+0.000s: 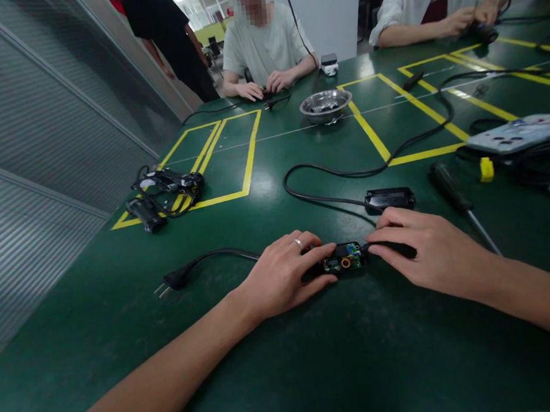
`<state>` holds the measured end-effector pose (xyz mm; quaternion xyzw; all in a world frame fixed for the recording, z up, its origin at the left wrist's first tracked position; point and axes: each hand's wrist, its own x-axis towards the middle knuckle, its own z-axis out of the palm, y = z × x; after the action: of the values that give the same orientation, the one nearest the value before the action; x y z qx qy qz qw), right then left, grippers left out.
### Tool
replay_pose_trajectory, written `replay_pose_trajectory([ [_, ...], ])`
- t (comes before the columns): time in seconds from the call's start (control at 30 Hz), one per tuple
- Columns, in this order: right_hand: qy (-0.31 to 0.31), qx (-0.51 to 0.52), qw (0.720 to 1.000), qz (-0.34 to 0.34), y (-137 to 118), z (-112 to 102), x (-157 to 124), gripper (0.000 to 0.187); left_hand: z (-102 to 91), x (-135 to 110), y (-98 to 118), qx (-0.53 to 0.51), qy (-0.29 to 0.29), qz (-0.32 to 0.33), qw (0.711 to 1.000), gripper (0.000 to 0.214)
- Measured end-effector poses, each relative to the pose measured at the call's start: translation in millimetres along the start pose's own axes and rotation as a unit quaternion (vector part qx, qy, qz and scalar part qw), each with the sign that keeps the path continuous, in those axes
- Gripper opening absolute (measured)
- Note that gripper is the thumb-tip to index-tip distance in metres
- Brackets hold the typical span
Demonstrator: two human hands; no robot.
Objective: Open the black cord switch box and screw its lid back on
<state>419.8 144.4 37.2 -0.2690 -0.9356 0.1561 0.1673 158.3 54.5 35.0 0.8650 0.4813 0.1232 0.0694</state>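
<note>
An opened black power adapter (pixel 345 263) lies on the green table, its circuit board and a copper coil exposed. My left hand (pixel 292 268), with a ring on one finger, grips the adapter's left part between fingers and thumb. Close to the adapter's right end, my right hand (pixel 418 245) pinches the black cable (pixel 371 247) that enters there. Out from under my left hand runs a short cord with a two-pin plug (pixel 176 279). Just behind my right hand rests the black case cover (pixel 389 199), its hollow side up.
A screwdriver (pixel 455 195) lies to the right, near a phone (pixel 521 132) and coiled cables. A metal bowl (pixel 325 105) stands farther back. Bundled adapters and cords (pixel 166 189) sit at left, by yellow tape lines. Two people work across the table; another stands behind.
</note>
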Motion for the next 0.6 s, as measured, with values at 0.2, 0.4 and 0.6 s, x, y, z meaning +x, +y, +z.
replay_pose_trajectory([
  [0.2,0.011,-0.029,0.999,-0.015,-2.8,-1.1,-2.2,0.026,1.1,0.4,0.3,0.001,0.006,-0.001,1.0,0.046],
  [0.4,-0.01,-0.016,1.0,-0.012,-1.1,-1.4,-1.0,0.028,1.1,0.0,0.7,-0.001,0.008,0.004,1.0,0.046],
  [0.6,-0.007,-0.028,0.999,-0.014,-3.0,-1.2,-3.2,0.027,0.6,-0.2,1.1,0.01,0.0,0.006,1.0,0.047],
])
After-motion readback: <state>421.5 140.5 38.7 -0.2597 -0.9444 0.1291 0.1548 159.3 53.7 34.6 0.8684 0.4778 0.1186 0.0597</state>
